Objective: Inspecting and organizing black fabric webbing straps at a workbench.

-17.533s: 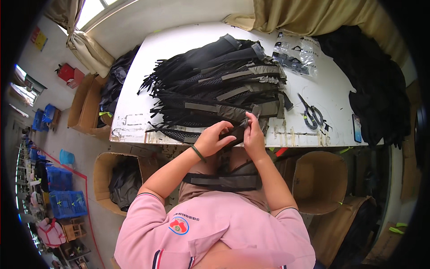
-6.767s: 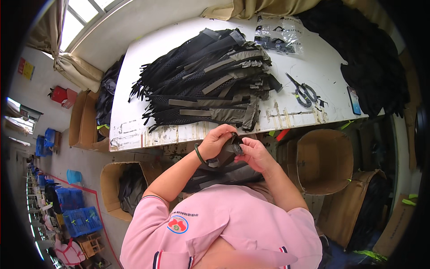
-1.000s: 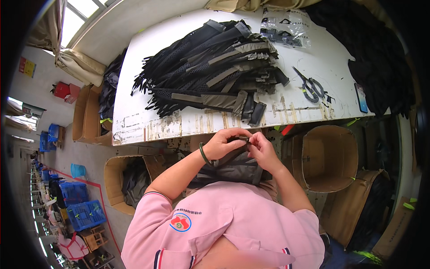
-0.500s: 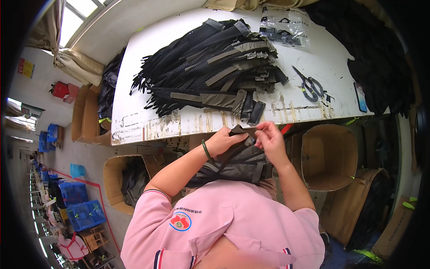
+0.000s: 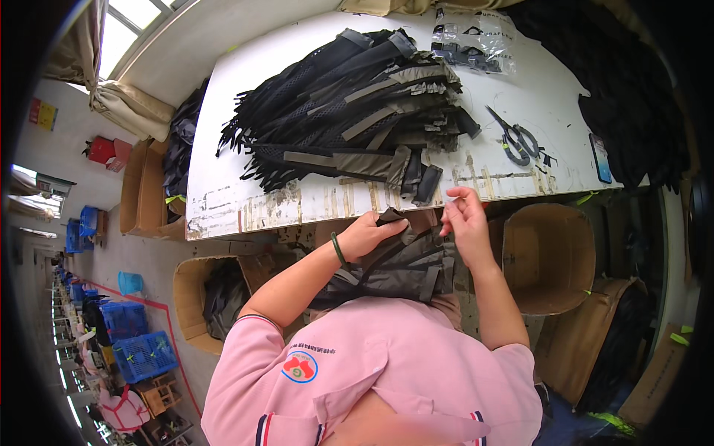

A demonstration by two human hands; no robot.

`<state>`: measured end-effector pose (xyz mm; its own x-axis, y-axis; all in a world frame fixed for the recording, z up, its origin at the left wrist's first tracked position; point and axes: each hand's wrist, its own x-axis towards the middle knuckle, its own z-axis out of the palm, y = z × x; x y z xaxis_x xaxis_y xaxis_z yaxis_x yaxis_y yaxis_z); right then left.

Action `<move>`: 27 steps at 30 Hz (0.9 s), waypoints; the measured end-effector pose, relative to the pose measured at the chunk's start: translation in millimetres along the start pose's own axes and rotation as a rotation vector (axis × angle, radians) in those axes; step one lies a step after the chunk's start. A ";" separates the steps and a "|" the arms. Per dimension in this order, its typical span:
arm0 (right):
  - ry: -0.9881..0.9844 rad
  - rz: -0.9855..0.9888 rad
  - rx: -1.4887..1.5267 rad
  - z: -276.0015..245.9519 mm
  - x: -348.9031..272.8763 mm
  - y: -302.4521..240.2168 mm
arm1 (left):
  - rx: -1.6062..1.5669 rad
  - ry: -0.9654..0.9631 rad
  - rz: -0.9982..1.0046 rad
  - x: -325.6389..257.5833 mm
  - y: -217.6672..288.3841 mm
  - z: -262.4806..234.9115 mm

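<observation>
- The left hand (image 5: 366, 234) is closed on the upper edge of a dark grey fabric piece (image 5: 401, 264), fingers curled over the cloth, a green bangle (image 5: 338, 249) on its wrist.
- The fabric piece hangs from that hand down over the person's lap, below the near edge of the counter (image 5: 245, 204); lighter strap bands run across it.
- The right hand (image 5: 465, 215) is just to the right of the left hand, apart from it, raised at the counter's edge with thumb and forefinger pinched together; what it pinches is too small to tell, and the other fingers are loosely curled.
- Beyond both hands, on the counter, lies a large pile of black mesh and grey strap pieces (image 5: 349, 111); its nearest straps hang close to the counter's edge, just above the left hand.
- Further out and to the right of the right hand lies a pair of scissors (image 5: 513, 137), flat on the white top.
- At the counter's far edge sits a clear plastic bag (image 5: 472, 41) with small dark parts inside.
- To the right of the right hand, under the counter, stands an open cardboard box (image 5: 550, 253).
- To the left of the left hand and lower, another cardboard box (image 5: 190, 286) holds dark fabric.
</observation>
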<state>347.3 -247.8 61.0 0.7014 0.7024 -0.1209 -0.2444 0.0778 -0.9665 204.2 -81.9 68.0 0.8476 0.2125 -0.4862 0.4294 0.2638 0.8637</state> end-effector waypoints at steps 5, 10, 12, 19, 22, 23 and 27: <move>-0.221 -0.192 -0.509 35.1 -14.1 7.5 | 0.293 -0.246 0.120 11.0 -16.4 -7.3; 0.170 -0.242 -0.723 1.8 -20.5 21.4 | 0.737 -0.309 0.076 -19.1 -32.1 -48.2; 0.207 -0.197 -0.862 -30.6 -33.9 39.8 | 1.003 -0.340 0.038 -34.0 -44.6 -71.9; 0.068 -0.102 -1.246 -46.7 -79.5 115.7 | 1.172 -0.040 0.352 -13.2 -27.2 -63.9; 0.043 0.012 -1.246 -44.2 -74.3 95.7 | 1.257 0.355 0.846 35.6 18.9 -64.2; 0.068 -0.032 -1.208 -45.2 -71.9 88.5 | 1.323 0.440 0.963 55.5 28.0 -66.8; 0.152 -0.160 -1.100 -46.9 -45.4 61.2 | 1.500 0.526 0.805 100.0 22.6 -74.6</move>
<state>331.9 -308.1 -3.3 0.7646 0.6408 0.0685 0.5271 -0.5607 -0.6386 275.4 15.5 29.1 0.9211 0.1723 0.3490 0.1426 -0.9837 0.1093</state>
